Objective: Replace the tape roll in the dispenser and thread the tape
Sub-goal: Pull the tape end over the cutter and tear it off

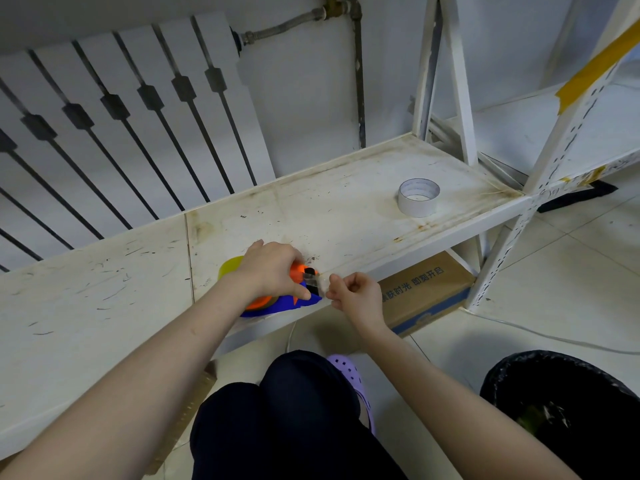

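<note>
We clamp the dispenser [277, 299] with our left hand [273, 271] to steady it; our right hand [353, 292] pinches the tape end [317, 281], pulling it rightward through.

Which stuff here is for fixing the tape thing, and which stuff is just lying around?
For the job:
tape dispenser
yellowish tape roll in the dispenser
clear tape end, pinched by the right hand
left hand, holding the dispenser down

Just lying about:
white roll core on the shelf
cardboard box
bin
radiator
</note>
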Tool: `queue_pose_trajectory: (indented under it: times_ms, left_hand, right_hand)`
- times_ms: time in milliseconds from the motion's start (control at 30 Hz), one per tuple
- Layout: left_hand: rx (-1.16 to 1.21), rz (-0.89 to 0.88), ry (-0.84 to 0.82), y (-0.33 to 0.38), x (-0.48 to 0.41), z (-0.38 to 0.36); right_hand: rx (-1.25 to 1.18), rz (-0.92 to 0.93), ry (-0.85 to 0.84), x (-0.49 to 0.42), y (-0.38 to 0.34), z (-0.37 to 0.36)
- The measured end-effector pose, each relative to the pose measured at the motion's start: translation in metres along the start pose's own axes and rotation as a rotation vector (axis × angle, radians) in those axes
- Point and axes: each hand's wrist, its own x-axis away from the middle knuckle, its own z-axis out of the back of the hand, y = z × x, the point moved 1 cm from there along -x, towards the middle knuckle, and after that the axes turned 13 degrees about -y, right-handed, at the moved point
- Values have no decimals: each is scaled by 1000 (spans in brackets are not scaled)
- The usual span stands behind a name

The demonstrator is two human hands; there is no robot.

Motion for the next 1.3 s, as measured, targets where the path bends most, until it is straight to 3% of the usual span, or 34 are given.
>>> queue_pose_trajectory:
  times_ms: [133,333,867,1100,1300]
  left_hand:
    - [19,-13,-6,1,2,-1]
    - [229,-9,12,4,3,5]
    - [-26,85,-157,27,-30,20]
    - [117,65,-165,16,-37,4]
    - [139,80,-108,15,-37,-4]
  right_hand:
    - [56,43,-5,0,-1,0]
    - [-6,62,1,4,6,-4]
    - [99,14,-22,7,-1,-6]
    - [91,-9,-24,7,2,-6]
    - [-106,-167,-41,2,-1,-6]
